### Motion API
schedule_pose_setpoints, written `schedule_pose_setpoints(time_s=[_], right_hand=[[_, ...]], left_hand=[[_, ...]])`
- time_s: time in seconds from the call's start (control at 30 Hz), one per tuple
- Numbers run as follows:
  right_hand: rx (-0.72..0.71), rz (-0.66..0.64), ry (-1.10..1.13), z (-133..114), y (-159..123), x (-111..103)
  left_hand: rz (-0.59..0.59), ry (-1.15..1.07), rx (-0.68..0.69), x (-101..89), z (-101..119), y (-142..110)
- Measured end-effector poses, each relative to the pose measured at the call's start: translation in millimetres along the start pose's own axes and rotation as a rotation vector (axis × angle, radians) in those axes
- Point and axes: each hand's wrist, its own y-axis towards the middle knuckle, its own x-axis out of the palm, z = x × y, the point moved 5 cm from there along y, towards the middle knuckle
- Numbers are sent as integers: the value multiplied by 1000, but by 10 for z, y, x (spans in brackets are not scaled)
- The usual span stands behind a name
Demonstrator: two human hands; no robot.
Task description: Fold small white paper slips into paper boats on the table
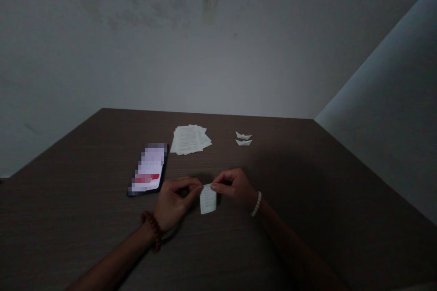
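Between my two hands is a small sheet of printed paper (208,200), held by its upper corners above the table. My left hand (173,202), with a brown bead bracelet at the wrist, pinches the upper left corner between thumb and fingertips. The upper right corner is pinched by my right hand (237,187), which has a pale bead bracelet. Lines of text show on the side of the paper facing me. Whether the paper is folded I cannot tell.
A smartphone (148,170) with a lit, blurred screen lies left of my hands. Behind them a loose stack of printed sheets (189,140) rests on the dark wooden table (102,145). Two small paper boats (243,142) sit to its right. A grey wall (218,68) rises beyond the far edge.
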Motion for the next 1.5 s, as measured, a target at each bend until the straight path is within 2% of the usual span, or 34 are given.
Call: schedule_pose_setpoints(time_s=[0.23,0.53,0.67,1.1,1.27,1.5], right_hand=[[9,-11,58,8,6,11],[-80,25,-36,-8,-16,11],[-87,24,-58,-54,-30,27],[-66,29,-115,21,3,56],[-77,45,-232,-8,-10,53],[-122,60,-489,-118,-11,15]], left_hand=[[-7,-46,-31,-11,40,9],[6,-113,-114,31,-20,20],[38,-95,-104,34,-50,25],[-8,40,-56,37,-67,45],[-15,70,-82,43,-120,62],[-18,131,-30,60,-159,74]])
